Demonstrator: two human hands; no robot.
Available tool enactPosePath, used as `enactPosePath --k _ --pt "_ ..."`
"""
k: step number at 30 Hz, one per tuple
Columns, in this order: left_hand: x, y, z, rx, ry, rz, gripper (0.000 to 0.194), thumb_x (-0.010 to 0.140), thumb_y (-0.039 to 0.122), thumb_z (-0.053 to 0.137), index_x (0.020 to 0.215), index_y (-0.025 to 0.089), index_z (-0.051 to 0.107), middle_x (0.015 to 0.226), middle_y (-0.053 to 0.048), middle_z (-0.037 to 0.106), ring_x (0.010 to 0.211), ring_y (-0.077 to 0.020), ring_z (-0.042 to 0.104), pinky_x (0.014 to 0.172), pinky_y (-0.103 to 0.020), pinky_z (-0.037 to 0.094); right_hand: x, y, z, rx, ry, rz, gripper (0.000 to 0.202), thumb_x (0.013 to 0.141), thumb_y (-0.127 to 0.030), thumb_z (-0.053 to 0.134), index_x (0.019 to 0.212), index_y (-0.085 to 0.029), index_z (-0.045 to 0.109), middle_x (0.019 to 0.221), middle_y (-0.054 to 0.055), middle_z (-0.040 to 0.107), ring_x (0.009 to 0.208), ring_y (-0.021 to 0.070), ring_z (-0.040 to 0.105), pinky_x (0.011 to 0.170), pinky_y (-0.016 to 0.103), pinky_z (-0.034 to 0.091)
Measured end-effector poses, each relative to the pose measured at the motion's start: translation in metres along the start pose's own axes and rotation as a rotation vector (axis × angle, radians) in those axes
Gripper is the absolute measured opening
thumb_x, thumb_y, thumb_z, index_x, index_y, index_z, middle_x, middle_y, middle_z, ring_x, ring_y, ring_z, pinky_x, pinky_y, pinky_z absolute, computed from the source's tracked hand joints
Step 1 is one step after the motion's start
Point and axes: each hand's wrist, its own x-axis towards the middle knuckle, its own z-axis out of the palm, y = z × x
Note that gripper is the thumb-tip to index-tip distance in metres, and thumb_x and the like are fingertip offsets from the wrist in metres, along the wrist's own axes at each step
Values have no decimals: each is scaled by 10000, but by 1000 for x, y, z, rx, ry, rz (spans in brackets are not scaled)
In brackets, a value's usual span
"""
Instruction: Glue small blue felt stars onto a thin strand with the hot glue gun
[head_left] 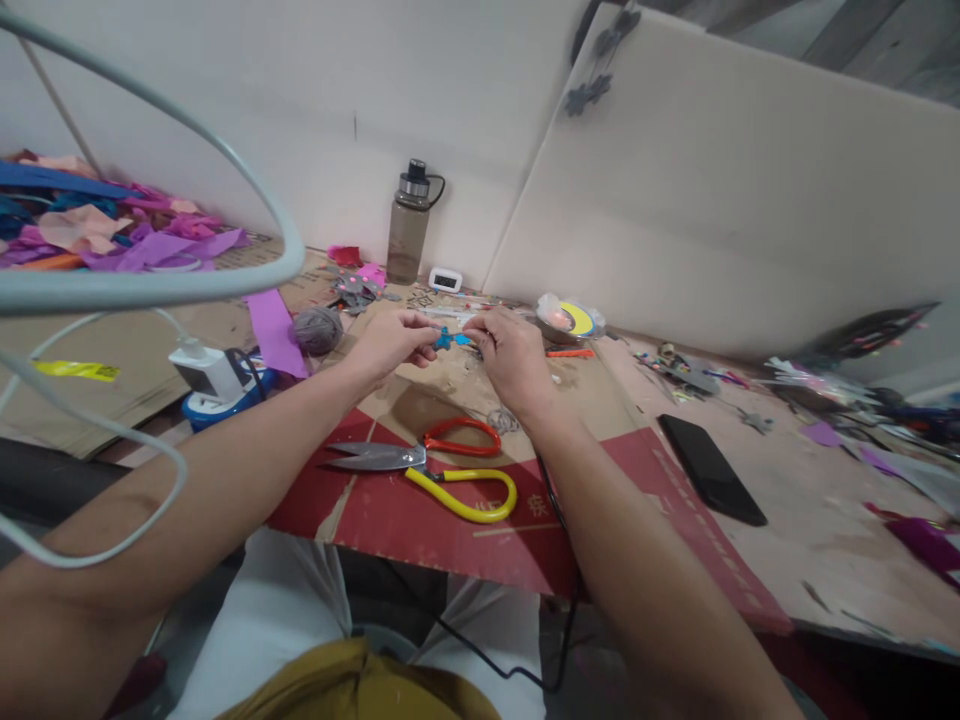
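Note:
In front of me my left hand pinches a small blue felt-like cutout between thumb and fingertips. My right hand is closed just to its right, the fingertips pressed together on something too fine to make out, perhaps a thin strand. Another blue scrap shows between the hands. Below them lie scissors with one red and one yellow handle, blades pointing left. A little loose grey yarn rests beside my right wrist, and a ball of grey yarn sits left of my left hand.
A bottle and a small white digital device stand by the wall. A bowl is behind my right hand. A phone lies right; a charger in a blue power strip, cables and coloured scraps are left.

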Motion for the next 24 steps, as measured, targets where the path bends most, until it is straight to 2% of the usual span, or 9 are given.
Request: enactPosePath --k 4,10,17,24 --pt "-2 2 2 4 -24 3 103 743 171 700 810 94 684 592 -15 637 486 -74 566 459 -183 460 3 -2 6 -75 -13 3 229 949 -275 446 813 -187 608 848 93 640 849 223 561 784 350 429" --pt "-1 0 4 -22 -58 -25 89 722 156 714 784 109 670 562 -12 635 485 -87 580 465 -189 470 7 -2 14 -230 -82 13 281 976 -264 345 835 -187 576 900 109 642 878 230 553 792 357 417" --pt "-1 0 4 -25 -85 -42 87 742 150 711 810 111 674 559 -12 640 485 -87 588 485 -194 492 9 -7 14 -328 -137 128 278 972 -280 357 861 -174 589 908 112 667 839 228 574 718 328 381" --pt "-3 3 5 -33 -84 -53 128 712 171 749 794 109 672 562 -19 645 491 -91 597 491 -194 496 9 -8 12 -283 -145 196 297 961 -321 400 793 -182 602 824 96 671 731 208 560 640 313 319"
